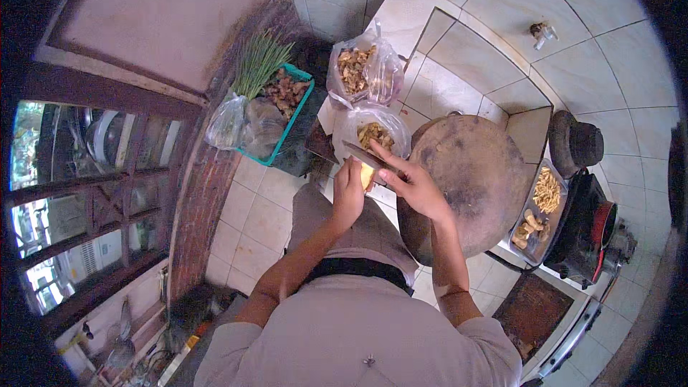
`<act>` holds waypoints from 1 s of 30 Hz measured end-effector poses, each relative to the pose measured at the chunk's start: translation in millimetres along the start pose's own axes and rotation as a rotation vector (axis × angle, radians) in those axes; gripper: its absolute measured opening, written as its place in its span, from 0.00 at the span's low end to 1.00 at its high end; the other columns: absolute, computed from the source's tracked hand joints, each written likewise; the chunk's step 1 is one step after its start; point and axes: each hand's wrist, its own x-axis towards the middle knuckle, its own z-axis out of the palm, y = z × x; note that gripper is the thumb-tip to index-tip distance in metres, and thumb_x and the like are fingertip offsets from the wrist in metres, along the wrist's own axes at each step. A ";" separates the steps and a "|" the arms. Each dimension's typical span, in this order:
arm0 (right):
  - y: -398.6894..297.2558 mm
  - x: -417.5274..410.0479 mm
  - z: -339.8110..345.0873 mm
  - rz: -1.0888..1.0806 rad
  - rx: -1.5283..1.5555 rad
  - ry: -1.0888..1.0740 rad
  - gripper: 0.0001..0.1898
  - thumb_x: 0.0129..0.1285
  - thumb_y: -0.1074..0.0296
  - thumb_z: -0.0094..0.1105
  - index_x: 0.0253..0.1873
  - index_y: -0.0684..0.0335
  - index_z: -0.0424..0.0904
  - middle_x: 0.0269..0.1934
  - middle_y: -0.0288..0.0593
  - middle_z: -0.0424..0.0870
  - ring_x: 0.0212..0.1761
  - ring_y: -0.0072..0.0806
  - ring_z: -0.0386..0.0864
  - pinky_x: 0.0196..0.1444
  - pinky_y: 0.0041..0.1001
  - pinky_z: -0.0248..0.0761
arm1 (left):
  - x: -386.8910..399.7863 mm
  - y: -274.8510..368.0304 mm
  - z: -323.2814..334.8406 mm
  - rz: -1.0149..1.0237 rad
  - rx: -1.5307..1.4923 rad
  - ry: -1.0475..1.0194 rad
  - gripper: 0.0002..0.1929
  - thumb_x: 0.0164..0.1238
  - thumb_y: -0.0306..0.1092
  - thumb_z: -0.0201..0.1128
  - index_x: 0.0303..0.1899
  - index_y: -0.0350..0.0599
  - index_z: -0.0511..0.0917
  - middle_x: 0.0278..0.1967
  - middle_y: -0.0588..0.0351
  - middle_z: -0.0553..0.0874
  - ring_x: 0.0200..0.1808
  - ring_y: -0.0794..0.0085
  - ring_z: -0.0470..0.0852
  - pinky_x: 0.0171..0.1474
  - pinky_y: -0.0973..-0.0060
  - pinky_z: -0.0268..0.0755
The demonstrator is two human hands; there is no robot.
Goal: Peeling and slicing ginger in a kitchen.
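Observation:
My left hand [349,193] grips a pale yellow peeled piece of root [367,176], perhaps ginger or galangal. In my right hand [414,183] is a knife [365,155], its blade lying across the top of the piece and pointing left. Just beyond both hands, a clear plastic bag [396,122] stands open with brownish scraps [374,133] inside. Farther back sits a second plastic bag [389,78], filled with knobbly brown pieces [353,67]. Part of the knife handle is hidden by my right fingers.
A thick round wooden chopping block [467,172] stands close at my right. Beyond it are a metal tray [556,199] with cut yellow strips and roots, a stove [578,231] and a stone mortar [561,137]. A teal basket [290,121] holds roots and bagged greens [260,64] at left.

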 end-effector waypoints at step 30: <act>-4.3 -23.3 8.2 0.061 0.067 0.048 0.26 0.58 0.62 0.46 0.61 0.51 0.51 0.58 0.44 0.59 0.60 0.33 0.57 0.57 0.27 0.52 | 15.3 0.6 -4.1 -0.583 -0.711 -0.229 0.27 0.60 0.59 0.33 0.43 0.46 0.67 0.32 0.59 0.77 0.31 0.74 0.76 0.32 0.77 0.69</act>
